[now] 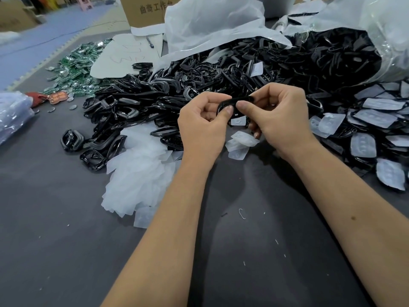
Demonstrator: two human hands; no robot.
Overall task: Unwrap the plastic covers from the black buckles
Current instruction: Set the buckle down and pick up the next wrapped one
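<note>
Centre of frame: left hand [202, 127] and right hand [280, 117] both pinch one black buckle [232, 105] above the table [66, 240]; discarded plastic covers [137, 171] lie lower left.

A: Quantities on the desk [66, 240]?
B: Hands: two, left grip [200, 127] and right grip [280, 116]. Held buckle [230, 103]: one. Cardboard box [148, 12]: one. Pen [150, 42]: one. Loose buckles [199, 80] and plastic covers [137, 173]: too many to count.

Heap of black plastic buckles [177, 85] lies at twelve o'clock on the dark grey table [66, 240]; pile of translucent plastic covers [137, 173] at ten; green circuit boards [75, 67] beyond at eleven.
</note>
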